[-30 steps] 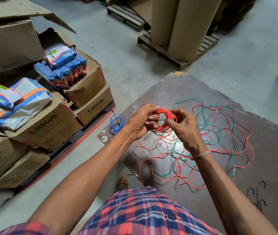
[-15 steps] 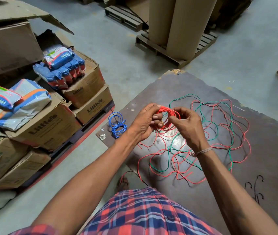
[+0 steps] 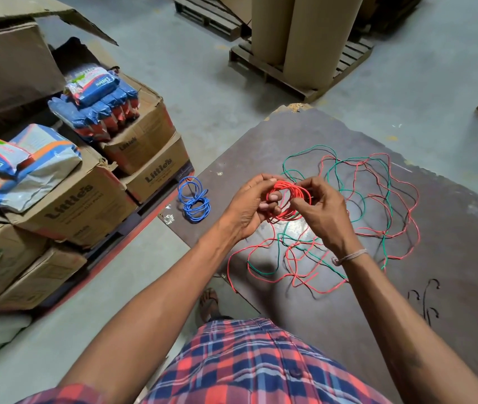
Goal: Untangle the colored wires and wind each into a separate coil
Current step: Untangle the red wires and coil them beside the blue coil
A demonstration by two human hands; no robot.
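- red coil [image 3: 288, 204]: thin glossy loops, grasped between left hand [image 3: 250, 207] and right hand [image 3: 323, 212]; both pinching
- loose red wire [image 3: 383, 225], green wire [image 3: 360, 196]: tangled beneath and beyond the hands

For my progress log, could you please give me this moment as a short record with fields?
surface: dark brown board on the floor
left hand: grips the red wire coil
right hand: pinches the same coil
finished: blue wire coil, lying at the board's left corner
remaining: loose red wire tangled with thin green wire on the board
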